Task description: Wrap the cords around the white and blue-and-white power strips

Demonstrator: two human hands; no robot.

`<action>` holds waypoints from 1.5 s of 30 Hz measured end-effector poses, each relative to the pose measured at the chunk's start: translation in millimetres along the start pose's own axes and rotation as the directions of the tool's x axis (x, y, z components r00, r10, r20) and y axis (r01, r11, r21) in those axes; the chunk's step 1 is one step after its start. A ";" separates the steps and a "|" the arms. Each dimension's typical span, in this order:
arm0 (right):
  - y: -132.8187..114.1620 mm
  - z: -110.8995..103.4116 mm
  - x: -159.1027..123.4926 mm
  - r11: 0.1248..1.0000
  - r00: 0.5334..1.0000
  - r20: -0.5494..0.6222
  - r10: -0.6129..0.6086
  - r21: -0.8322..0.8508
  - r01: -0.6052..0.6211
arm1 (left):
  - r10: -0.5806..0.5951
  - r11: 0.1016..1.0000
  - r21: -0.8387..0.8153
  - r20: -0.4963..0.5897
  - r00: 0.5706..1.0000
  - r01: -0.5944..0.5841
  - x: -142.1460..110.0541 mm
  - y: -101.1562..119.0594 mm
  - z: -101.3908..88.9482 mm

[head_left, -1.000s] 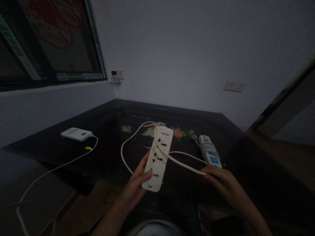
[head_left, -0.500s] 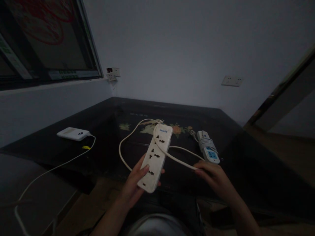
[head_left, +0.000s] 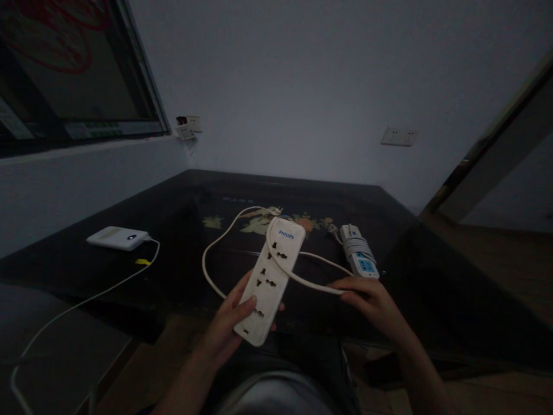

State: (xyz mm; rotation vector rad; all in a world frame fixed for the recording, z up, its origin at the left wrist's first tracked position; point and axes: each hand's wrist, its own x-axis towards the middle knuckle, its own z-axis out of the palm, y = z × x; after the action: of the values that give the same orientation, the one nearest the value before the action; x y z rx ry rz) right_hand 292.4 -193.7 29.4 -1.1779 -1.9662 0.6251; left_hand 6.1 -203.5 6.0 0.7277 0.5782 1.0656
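From the head camera, a white power strip (head_left: 270, 278) is held up over the near edge of the dark table (head_left: 181, 230), gripped at its lower end by the left hand (head_left: 227, 328), thumb pressed on the socket face and fingers curled beneath. Its pale cord (head_left: 216, 245) is looped out to the left and laid across the strip's upper face, and the run of it on the right is pinched between the closed fingertips of the right hand (head_left: 371, 300). The cord, by the look of it, is being wound around the strip's body; the next turn calls for slack to be drawn in and the cord kept flat against the casing so the loop does not slip. Just beyond the right hand, a second strip (head_left: 358, 256) lies already bound in its own cord. Well apart on the left, a white power bank (head_left: 116, 237) rests with a cable (head_left: 108, 285) plugged in.
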 end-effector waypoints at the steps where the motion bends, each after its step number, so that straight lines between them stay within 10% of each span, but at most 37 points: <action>1: -0.2 0.2 0.0 1.000 1.000 0.012 -0.001 -0.003 0.001 | 0.002 1.000 0.010 -0.005 1.000 -0.002 0.2 0.0 -0.3; 20: -31.3 30.3 -1.4 0.985 0.979 0.142 -0.145 -0.073 0.157 | 0.252 0.877 0.439 -0.075 0.965 -0.195 16.7 -7.5 8.5; 27: -36.9 49.5 -0.7 0.969 0.978 -0.013 -0.208 -0.136 0.205 | 0.314 0.793 0.565 -0.058 0.947 -0.228 20.1 -11.4 6.3; 45: -41.5 46.4 17.9 0.965 0.971 -0.015 -0.237 -0.121 0.234 | 0.072 0.988 0.142 -0.140 0.988 -0.052 8.0 -5.5 21.1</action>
State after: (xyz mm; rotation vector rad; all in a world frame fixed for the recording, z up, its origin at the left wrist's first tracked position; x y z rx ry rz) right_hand 228.3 -198.2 37.6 -0.9954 -2.1019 0.3699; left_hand 27.7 -203.0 14.6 0.7977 0.7634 1.1512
